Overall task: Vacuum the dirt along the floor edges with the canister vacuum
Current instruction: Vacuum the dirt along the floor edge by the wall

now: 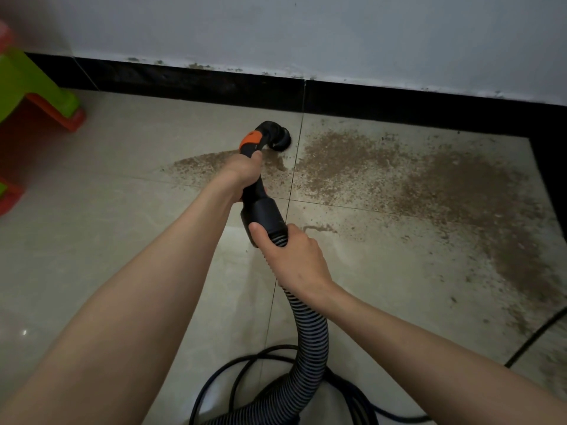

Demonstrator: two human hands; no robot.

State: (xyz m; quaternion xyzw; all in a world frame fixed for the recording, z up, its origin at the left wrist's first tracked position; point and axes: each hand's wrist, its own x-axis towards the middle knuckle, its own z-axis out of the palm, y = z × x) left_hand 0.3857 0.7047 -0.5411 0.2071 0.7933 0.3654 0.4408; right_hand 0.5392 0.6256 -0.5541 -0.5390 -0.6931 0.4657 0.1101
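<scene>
Brown dirt [429, 185] lies spread over the beige floor tiles, from a thin streak at the left to a wide patch toward the right corner. The black vacuum handle [256, 191] has an orange band and ends in a round brush nozzle [279, 139] that touches the floor near the black baseboard [214, 84]. My left hand [242, 173] grips the handle just below the orange band. My right hand [291, 256] grips the ribbed hose [310, 332] where it joins the black cuff. The canister itself is out of sight.
A green and red plastic stool [33, 87] stands at the far left by the wall. A coiled black cord [245, 372] lies on the floor under the hose, and another cable [534, 335] runs off to the right. The baseboard turns a corner at the right edge.
</scene>
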